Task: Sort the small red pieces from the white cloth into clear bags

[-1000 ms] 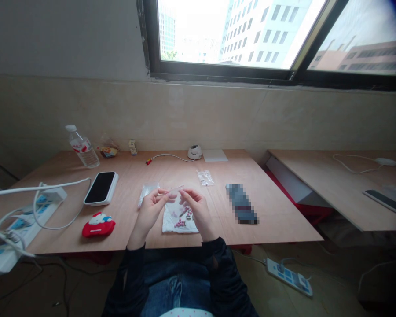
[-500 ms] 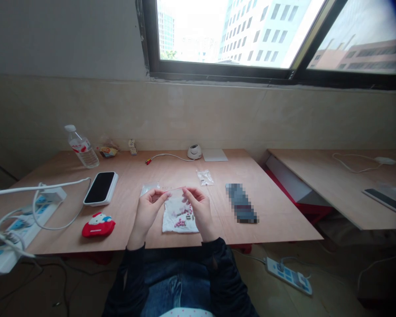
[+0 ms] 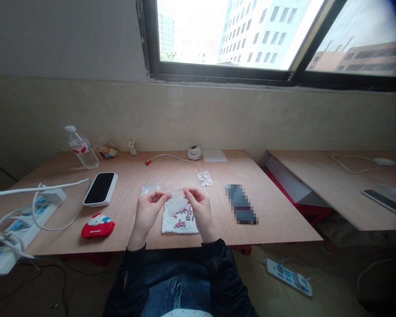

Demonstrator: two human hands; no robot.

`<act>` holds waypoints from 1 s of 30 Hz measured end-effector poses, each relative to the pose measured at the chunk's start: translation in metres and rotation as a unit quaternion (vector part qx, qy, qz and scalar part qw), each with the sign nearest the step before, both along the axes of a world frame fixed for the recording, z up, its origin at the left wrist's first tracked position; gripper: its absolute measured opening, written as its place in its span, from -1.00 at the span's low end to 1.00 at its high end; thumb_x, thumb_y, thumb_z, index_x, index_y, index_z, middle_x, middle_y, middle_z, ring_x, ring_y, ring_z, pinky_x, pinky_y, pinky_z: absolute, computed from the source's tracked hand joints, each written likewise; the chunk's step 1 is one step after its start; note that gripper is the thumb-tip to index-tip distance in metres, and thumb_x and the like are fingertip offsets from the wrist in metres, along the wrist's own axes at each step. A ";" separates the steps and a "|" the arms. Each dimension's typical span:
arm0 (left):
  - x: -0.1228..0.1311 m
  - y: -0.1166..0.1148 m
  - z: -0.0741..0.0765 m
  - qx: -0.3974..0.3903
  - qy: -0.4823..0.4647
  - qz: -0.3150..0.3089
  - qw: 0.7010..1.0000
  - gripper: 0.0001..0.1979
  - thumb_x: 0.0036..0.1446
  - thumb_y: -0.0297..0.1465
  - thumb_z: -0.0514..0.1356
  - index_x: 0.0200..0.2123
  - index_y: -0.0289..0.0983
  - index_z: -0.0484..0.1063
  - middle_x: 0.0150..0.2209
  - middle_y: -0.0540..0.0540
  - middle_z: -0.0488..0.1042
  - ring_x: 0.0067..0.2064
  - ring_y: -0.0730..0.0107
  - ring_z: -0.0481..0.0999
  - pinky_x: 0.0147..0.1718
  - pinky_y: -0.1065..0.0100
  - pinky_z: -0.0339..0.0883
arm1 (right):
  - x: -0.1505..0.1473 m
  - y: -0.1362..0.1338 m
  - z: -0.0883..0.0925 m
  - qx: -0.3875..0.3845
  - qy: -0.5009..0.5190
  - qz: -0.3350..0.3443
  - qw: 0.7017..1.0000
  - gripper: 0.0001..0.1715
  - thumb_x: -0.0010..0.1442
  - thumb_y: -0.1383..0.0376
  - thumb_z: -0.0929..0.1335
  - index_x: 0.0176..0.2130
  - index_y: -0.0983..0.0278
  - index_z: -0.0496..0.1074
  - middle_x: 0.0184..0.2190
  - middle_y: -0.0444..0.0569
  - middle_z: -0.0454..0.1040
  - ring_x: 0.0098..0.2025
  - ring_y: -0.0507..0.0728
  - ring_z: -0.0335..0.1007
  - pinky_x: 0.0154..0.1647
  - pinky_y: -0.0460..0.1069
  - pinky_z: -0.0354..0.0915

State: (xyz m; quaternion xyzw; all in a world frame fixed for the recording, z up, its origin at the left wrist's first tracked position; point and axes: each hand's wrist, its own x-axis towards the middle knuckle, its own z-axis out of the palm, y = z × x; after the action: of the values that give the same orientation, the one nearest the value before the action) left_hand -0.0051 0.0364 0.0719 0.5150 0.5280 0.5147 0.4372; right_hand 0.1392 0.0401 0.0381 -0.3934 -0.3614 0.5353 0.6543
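My left hand [image 3: 148,215] and my right hand [image 3: 201,211] pinch the top edge of a small clear plastic bag [image 3: 177,203] from either side. The edge has a thin red line along it, and the thin plastic is hard to make out. Beneath my hands, a white sheet [image 3: 180,224] lies on the wooden table [image 3: 128,231]. Pink beads [image 3: 179,224] and small metal pieces [image 3: 188,217] are scattered on it. A second clear bag [image 3: 149,189] lies just beyond my left hand.
A black phone [image 3: 100,188] and a red character pouch [image 3: 98,228] lie left of my hands, beside a power strip [image 3: 20,224] and white cables. A small bag [image 3: 204,178] and a pixelated object [image 3: 240,204] lie to the right. A water bottle [image 3: 82,149] stands at the back.
The bag's top edge has gone from tilted to nearly level between my fingers. My hands have shifted only slightly and still hold it.
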 end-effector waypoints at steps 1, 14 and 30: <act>0.000 0.000 0.000 -0.001 0.002 0.000 1.000 -0.76 -0.13 -0.27 0.33 -0.47 -0.34 0.49 -0.46 -0.10 0.55 -0.37 0.38 0.50 -0.46 0.48 0.29 | 0.000 0.000 0.000 0.001 -0.003 0.000 1.000 -0.77 0.00 0.16 0.43 -0.40 0.28 0.46 -0.51 -0.11 0.47 -0.48 0.02 0.35 -0.47 -0.09 0.27; 0.002 -0.006 0.009 0.010 0.003 -0.016 1.000 -0.74 -0.06 -0.23 0.28 -0.37 -0.32 0.51 -0.35 -0.13 0.57 -0.26 0.29 0.51 -0.39 0.44 0.33 | -0.002 -0.003 0.000 0.011 -0.057 0.032 0.998 -0.70 -0.02 0.11 0.43 -0.34 0.28 0.51 -0.41 -0.03 0.53 -0.40 0.08 0.41 -0.41 -0.05 0.32; 0.004 -0.004 0.003 0.062 0.046 -0.054 0.996 -0.78 0.03 -0.25 0.22 -0.38 -0.30 0.49 -0.38 -0.07 0.54 -0.29 0.34 0.48 -0.31 0.41 0.33 | -0.001 -0.002 0.001 0.022 -0.074 0.020 0.997 -0.73 0.01 0.12 0.42 -0.36 0.29 0.50 -0.41 -0.03 0.53 -0.36 0.08 0.41 -0.34 -0.04 0.32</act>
State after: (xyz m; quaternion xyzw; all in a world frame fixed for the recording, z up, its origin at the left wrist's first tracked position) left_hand -0.0007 0.0329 0.0744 0.5917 0.4861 0.4980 0.4071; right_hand 0.1377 0.0376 0.0391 -0.4099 -0.4281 0.5097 0.6236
